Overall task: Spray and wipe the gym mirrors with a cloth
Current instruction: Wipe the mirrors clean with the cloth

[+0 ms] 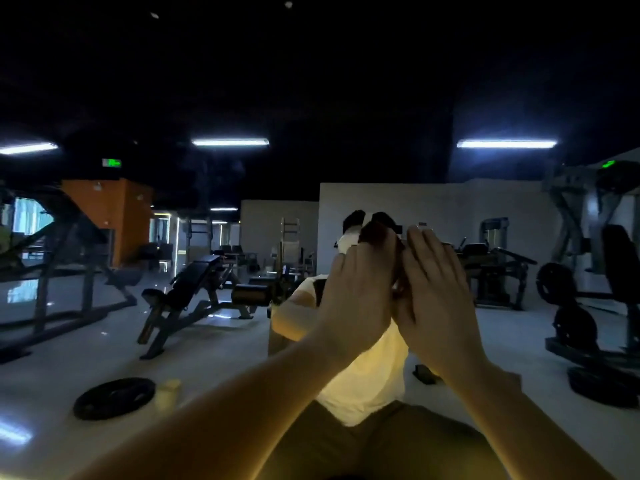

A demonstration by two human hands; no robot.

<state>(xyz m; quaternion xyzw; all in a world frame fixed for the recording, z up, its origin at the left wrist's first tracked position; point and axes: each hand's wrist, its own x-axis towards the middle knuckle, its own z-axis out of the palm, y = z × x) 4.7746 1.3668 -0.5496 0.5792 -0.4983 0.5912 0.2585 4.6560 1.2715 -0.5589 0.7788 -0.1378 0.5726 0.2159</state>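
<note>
The left hand [360, 289] was laid flat, fingers straight, pressing the cloth [375, 233] to the mirror [180, 355]; the right hand [434, 289] was spread beside it. Wiping was judged underway; steady pressure would be needed next.

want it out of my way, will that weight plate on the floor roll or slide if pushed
The plate lies flat, so it likely won't roll or tip. It looks thick and solid, so probably heavy and stiff. The floor looks glossy, so it may slide with a firm shove.
</note>
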